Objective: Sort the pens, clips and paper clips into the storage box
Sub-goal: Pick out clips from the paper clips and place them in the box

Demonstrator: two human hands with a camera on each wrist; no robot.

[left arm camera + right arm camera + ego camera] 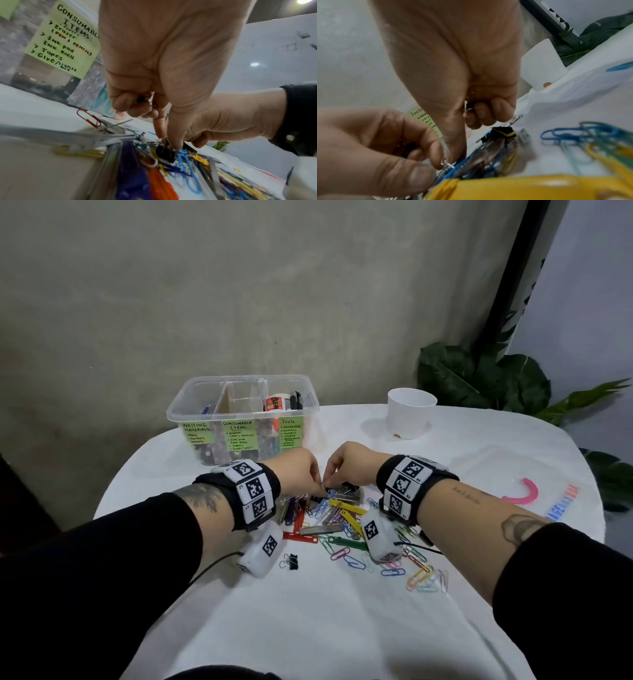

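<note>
A heap of coloured paper clips (346, 553), plastic tags and black binder clips lies on the white table. My left hand (313, 486) and right hand (330, 479) meet fingertip to fingertip over its far edge. In the left wrist view my left hand (169, 140) pinches the wire handle of a black binder clip (165, 152) in the heap, with small clips (143, 99) tucked under its curled fingers. My right hand (452, 158) pinches a wire loop at the same spot and keeps a black binder clip (469, 106) in its curled fingers. The clear storage box (191, 409) stands behind the hands.
Green labels (239, 434) mark the box's compartments. A white cup (411, 412) stands at the back right, a pink curved piece (524, 491) on the right. One black binder clip (291, 561) lies alone near my left wrist. A leafy plant (479, 378) rises behind the table.
</note>
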